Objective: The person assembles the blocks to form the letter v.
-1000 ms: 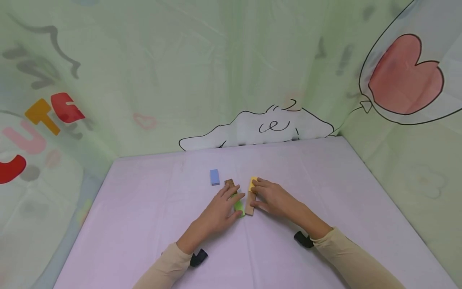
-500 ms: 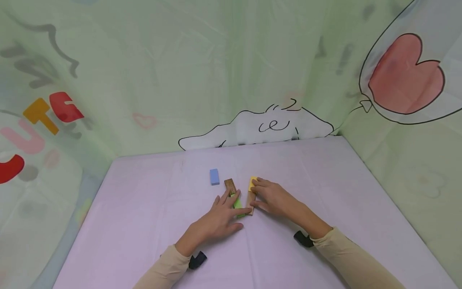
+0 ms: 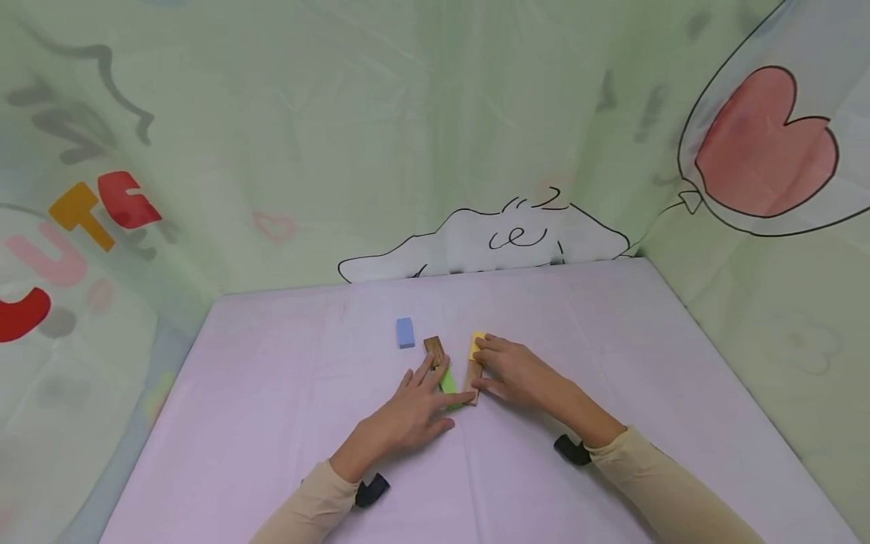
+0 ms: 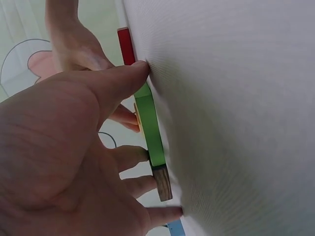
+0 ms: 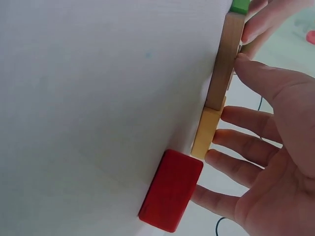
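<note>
In the head view, my left hand (image 3: 408, 418) lies with spread fingers over a green block (image 3: 448, 380) and a dark brown wooden block (image 3: 433, 347), set end to end in a slanted row. One left finger reaches across to the near end of a light wooden block (image 3: 473, 372). My right hand (image 3: 522, 375) has its fingertips against a yellow block (image 5: 205, 132), while its thumb touches the light wooden block. Yellow and light wood meet end to end. Both rows come together at the near end, like a V.
A blue block (image 3: 405, 333) lies apart, behind the brown one. Near the yellow block's far end sits a red block (image 5: 171, 191), hidden by the right hand in the head view. The lilac-covered table (image 3: 272, 423) meets printed cloth walls (image 3: 326, 136) on three sides.
My left hand has drawn back a little toward me and spread, one finger now crossing to the light wooden block. The green block's near end sits against it. The right hand stays put.
</note>
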Tool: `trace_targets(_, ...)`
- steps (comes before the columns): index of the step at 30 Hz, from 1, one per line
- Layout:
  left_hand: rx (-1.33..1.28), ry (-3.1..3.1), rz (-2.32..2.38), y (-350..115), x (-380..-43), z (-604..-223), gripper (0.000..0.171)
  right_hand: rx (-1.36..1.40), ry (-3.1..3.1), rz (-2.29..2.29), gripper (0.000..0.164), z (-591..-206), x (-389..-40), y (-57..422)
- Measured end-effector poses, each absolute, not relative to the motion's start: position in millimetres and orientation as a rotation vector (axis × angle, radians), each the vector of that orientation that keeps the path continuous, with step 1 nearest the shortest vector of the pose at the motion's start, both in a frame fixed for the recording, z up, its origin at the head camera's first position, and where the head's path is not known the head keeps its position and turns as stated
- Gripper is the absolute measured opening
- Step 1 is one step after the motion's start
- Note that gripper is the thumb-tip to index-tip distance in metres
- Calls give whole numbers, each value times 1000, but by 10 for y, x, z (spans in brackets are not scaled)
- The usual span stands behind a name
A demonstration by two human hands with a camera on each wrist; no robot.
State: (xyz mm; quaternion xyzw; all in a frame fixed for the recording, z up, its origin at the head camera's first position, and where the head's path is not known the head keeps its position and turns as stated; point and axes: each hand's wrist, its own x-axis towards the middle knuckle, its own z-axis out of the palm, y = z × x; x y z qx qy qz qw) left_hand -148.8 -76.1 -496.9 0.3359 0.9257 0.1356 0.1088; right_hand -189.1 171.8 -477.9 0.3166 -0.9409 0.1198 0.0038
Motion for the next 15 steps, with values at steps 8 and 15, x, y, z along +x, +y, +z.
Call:
trace_targets(8, 946, 2715, 415, -750, -1485, -4985, 54, 1035, -2902, 353, 43, -4791, -1933, 1738)
trace_targets(15, 957, 2718, 387, -766, -1494, -4988, 53, 1057, -2914, 407, 43, -4734, -1939, 1763)
